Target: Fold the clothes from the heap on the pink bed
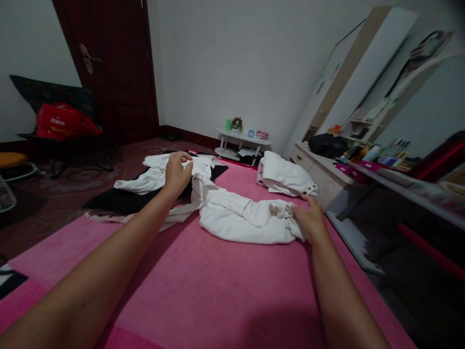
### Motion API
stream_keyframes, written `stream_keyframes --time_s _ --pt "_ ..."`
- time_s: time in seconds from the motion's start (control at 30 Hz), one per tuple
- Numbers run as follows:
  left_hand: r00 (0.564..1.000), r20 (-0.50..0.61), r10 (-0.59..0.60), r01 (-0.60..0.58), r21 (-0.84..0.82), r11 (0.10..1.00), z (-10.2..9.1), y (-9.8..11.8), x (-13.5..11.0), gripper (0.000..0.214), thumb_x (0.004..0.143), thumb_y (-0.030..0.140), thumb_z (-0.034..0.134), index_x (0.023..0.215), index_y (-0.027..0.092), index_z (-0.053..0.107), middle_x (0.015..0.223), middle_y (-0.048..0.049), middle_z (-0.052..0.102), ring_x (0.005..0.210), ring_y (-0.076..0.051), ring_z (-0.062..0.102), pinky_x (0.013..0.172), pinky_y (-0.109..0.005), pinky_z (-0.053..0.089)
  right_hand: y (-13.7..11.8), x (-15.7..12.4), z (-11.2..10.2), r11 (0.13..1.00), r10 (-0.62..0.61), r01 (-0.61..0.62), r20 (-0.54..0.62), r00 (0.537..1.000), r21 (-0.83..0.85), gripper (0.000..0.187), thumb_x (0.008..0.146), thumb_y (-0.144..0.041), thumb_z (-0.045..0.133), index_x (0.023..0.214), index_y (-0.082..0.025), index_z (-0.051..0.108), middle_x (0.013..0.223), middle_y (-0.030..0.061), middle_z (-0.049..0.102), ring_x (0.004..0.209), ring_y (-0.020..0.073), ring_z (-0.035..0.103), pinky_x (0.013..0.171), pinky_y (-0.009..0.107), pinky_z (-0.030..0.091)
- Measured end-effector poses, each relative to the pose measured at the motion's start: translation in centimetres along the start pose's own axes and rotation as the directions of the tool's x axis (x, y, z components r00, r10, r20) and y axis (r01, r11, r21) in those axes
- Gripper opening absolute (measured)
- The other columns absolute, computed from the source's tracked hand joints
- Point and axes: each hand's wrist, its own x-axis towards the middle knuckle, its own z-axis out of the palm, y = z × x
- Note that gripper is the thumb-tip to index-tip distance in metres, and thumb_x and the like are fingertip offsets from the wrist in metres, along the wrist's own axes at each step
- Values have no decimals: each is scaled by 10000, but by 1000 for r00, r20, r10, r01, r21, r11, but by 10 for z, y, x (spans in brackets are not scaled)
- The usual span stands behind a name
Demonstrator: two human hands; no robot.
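Observation:
A white garment point(243, 218), perhaps trousers, lies bunched lengthwise across the pink bed cover. My right hand point(313, 220) rests against its right end, thumb and forefinger spread; its lower fingers are partly hidden. At the garment's left end, my left hand point(178, 173) hovers with curved fingers and a gap between thumb and fingertips. Beneath and beyond that hand is more white clothing point(145, 178), lying on a black garment point(116, 200). Whether the left hand touches the white cloth I cannot tell. A folded white garment point(286, 173) with dark buttons sits beyond my right hand.
Pink cover point(203, 291) spreads over the bed. To the right stand a dresser point(323, 177) with bottles and a black bag point(328, 144). A small white table point(243, 138) is by the far wall. At left, a chair holds a red bag point(61, 121), near a dark door point(109, 68).

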Motion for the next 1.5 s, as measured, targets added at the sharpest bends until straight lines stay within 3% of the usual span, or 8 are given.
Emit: stream_keyframes --time_s 0.17,0.37,0.47,0.77,1.03,1.23,1.4,1.5 --pt "921 282 269 -267 -46 962 21 26 -29 195 808 132 486 958 194 594 1072 -62 604 1051 -203 551 909 -342 459 -8 -11 6 999 -52 50 426 903 16 599 639 -357 726 1200 -185 608 1204 105 615 1087 267 575 953 428 430" --pt "550 745 377 -482 -85 872 52 25 -77 541 772 179 629 1296 223 501 1430 -119 410 1279 -256 423 1032 -404 373 1 -15 19 890 -127 250 318 939 -382 438 681 -241 660 1118 -217 675 1278 118 547 1202 282 474 1012 426 364" --pt "489 814 314 -481 -48 876 58 15 -84 497 788 240 637 1272 214 530 1337 -112 518 1214 -250 489 997 -379 397 -2 -15 20 911 -199 258 203 959 -321 210 752 -260 549 859 -190 716 1186 108 604 1149 261 507 992 387 371" --pt "688 715 125 -293 117 949 57 8 -75 131 866 271 533 911 207 639 898 -44 696 859 -200 630 732 -283 432 -16 6 -7 970 170 -95 -339 925 225 232 703 -374 523 633 -169 607 549 -33 483 590 140 452 525 241 352" --pt "843 537 24 -206 281 937 48 17 -71 126 871 311 510 889 218 593 888 -39 676 802 -192 608 633 -270 375 -30 14 -16 769 426 -214 -233 874 603 217 561 -340 659 656 -153 604 543 -47 498 509 112 448 432 228 339" --pt "909 416 18 -137 258 956 36 12 -51 107 845 284 496 882 227 579 807 -32 659 745 -199 603 605 -267 369 -103 -30 -25 850 -33 -65 177 984 522 221 688 -411 620 728 -194 631 574 -22 566 495 132 518 427 235 409" --pt "861 491 -131 238 -161 958 27 3 -20 122 748 298 565 757 191 508 642 4 588 575 -146 550 545 -233 386 -156 -112 -45 824 -526 92 694 492 559 277 661 -458 714 926 -392 666 723 -56 680 706 206 662 484 270 505" --pt "764 620 -178 473 -351 808 20 17 -14 253 681 358 656 777 194 490 598 35 544 478 -112 492 471 -212 359 -170 -114 -52 815 -539 87 694 477 573 286 694 -415 709 974 -365 676 826 -42 702 722 183 671 541 255 526"
